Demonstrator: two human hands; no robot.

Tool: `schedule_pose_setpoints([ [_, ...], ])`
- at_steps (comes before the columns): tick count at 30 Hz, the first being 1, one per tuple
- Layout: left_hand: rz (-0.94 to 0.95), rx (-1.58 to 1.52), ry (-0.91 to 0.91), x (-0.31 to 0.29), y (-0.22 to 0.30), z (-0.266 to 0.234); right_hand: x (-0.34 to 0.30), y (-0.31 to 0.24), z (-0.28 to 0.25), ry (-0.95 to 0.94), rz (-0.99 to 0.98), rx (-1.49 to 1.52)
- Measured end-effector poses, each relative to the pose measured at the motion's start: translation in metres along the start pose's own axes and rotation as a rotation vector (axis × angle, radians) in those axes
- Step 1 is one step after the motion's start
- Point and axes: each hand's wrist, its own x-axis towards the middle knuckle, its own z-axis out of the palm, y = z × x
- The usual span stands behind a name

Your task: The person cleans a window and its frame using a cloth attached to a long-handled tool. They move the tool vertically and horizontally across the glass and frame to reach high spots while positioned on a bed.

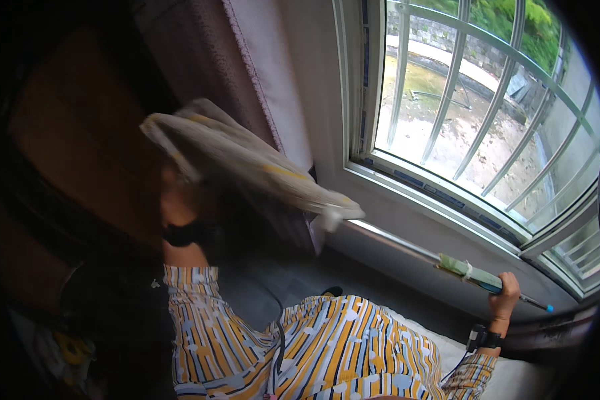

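Beige cloth (247, 150) on a metal pole (393, 240), right hand (505, 293) round the green wrap (453, 265)

At nine o'clock the left hand (177, 203), dim and blurred, is just beside the cloth's hanging edge; whether its fingers hold the fabric I cannot tell. A black band (180, 233) circles that wrist. The cloth spreads from ten o'clock toward the centre (yellow streaks run along it), with a pale pinkish curtain (257, 73) behind, at eleven. Striped clothing (353, 347) fills six o'clock. From the cloth, the pole slants toward four o'clock, below a barred window (460, 100) at two. There the right hand is closed around the wrap, near the blue tip (550, 308).
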Motion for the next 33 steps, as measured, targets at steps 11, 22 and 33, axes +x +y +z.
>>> schedule_pose_setpoints([
  [11,0.05,0.039,0.126,0.007,0.005,-0.053,-0.04,0.071,-0.085,0.026,-0.062,-0.166],
  [22,0.13,0.016,0.062,-0.02,0.056,-0.061,-0.003,0.017,-0.079,-0.15,-0.063,0.043],
  [33,0.783,0.238,-0.813,-0.037,0.191,0.029,0.001,-0.033,-0.052,-0.166,-0.001,0.235],
])
